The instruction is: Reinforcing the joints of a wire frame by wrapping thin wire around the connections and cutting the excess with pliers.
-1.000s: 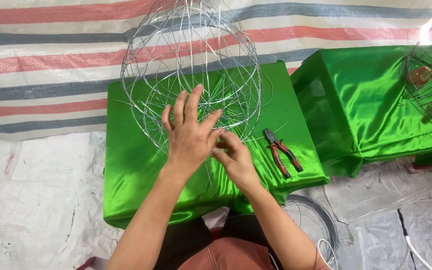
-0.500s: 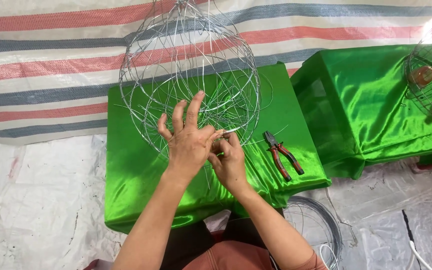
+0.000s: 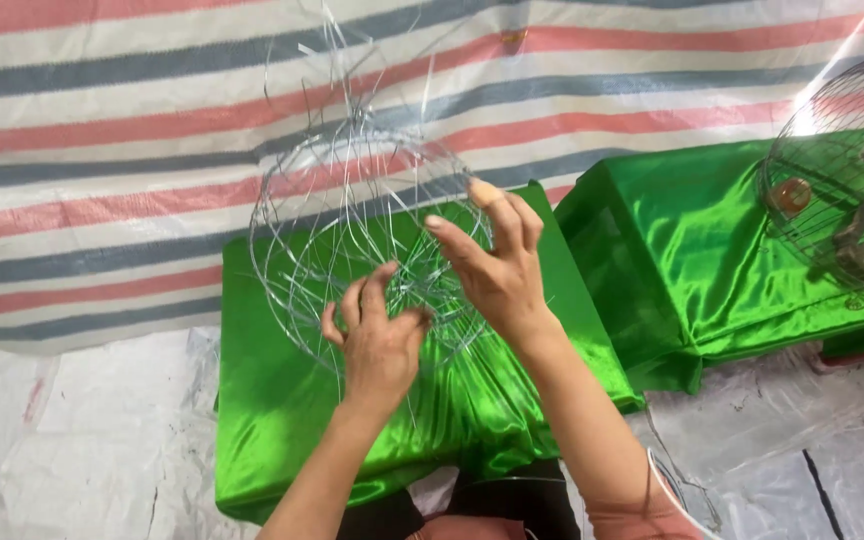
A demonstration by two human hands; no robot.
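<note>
A round cage-like frame of thin silver wire (image 3: 337, 215) stands on a table draped in shiny green cloth (image 3: 272, 400), with loose wire ends sticking up from its top. My left hand (image 3: 380, 340) is at the frame's lower front, its fingers curled around wires. My right hand (image 3: 497, 265) is higher, on the frame's right side. Its fingers are stretched out and apart against the wires, and one fingertip is wrapped in tape. The right thumb is hidden.
A second green-draped table (image 3: 692, 250) stands to the right, with a round wire-guarded fan (image 3: 842, 190) on it. A red, grey and white striped tarp (image 3: 102, 150) hangs behind. White plastic sheeting (image 3: 82, 440) covers the floor, and a wire coil (image 3: 667, 485) lies by my right elbow.
My right hand has come out from under the left and risen to the frame's right side with its fingers spread. My left hand's fingers have curled shut. My right forearm now hides the pliers.
</note>
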